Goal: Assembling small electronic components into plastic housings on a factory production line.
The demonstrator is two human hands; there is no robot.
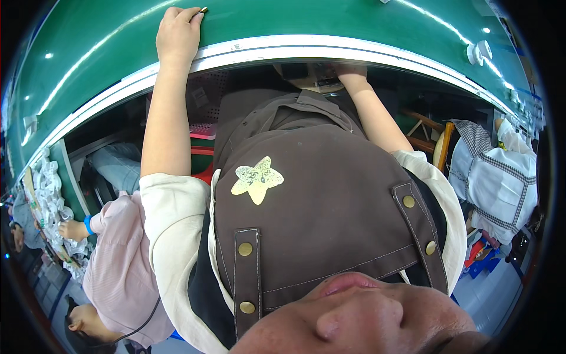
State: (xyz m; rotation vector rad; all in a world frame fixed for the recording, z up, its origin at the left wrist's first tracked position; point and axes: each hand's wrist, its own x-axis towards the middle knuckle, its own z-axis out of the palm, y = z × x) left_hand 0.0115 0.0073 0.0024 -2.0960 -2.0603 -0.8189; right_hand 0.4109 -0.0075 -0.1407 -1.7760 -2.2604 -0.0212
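Brass-coloured small part (203, 10) pinched at fingertips of left hand (178, 32), pressed down on green conveyor belt (330, 23), just past white belt edge (354, 50). Arm stretched straight, likely to reach belt surface. Right hand (349, 71) tucked under belt edge, mostly hidden; grip cannot be told. Belt open to right; white round pieces (479, 52) well apart. Neighbouring person's hand (72, 230) far left.

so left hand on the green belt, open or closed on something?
Closed: the left hand rests on the green belt, fingertips pinching a small brass-coloured piece. What the piece is, cannot tell.
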